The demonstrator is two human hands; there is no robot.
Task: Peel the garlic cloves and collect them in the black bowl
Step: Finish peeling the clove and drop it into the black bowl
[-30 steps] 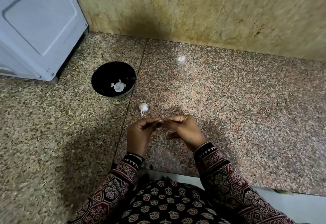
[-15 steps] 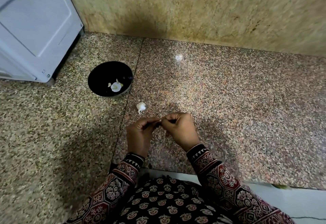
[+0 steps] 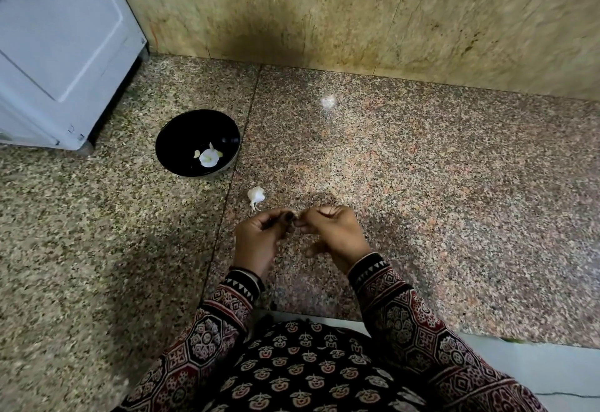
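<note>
garlic clove (image 3: 295,223) between left hand (image 3: 259,240), right hand (image 3: 331,233)

The clove (image 3: 294,222) pinched between the left grip (image 3: 256,241) and the right grip (image 3: 332,233) is all but hidden by fingertips, so whether it is peeled cannot be told. The pale bits (image 3: 208,156) in the bowl (image 3: 170,139) are too small to sort into cloves and skins, and so is the white scrap (image 3: 256,195) on the counter (image 3: 454,200). The white appliance (image 3: 58,54) is cut off by the left and top edges. The wall (image 3: 503,22) blurs toward the right. Both sleeves (image 3: 207,340) run off the bottom edge.
</note>
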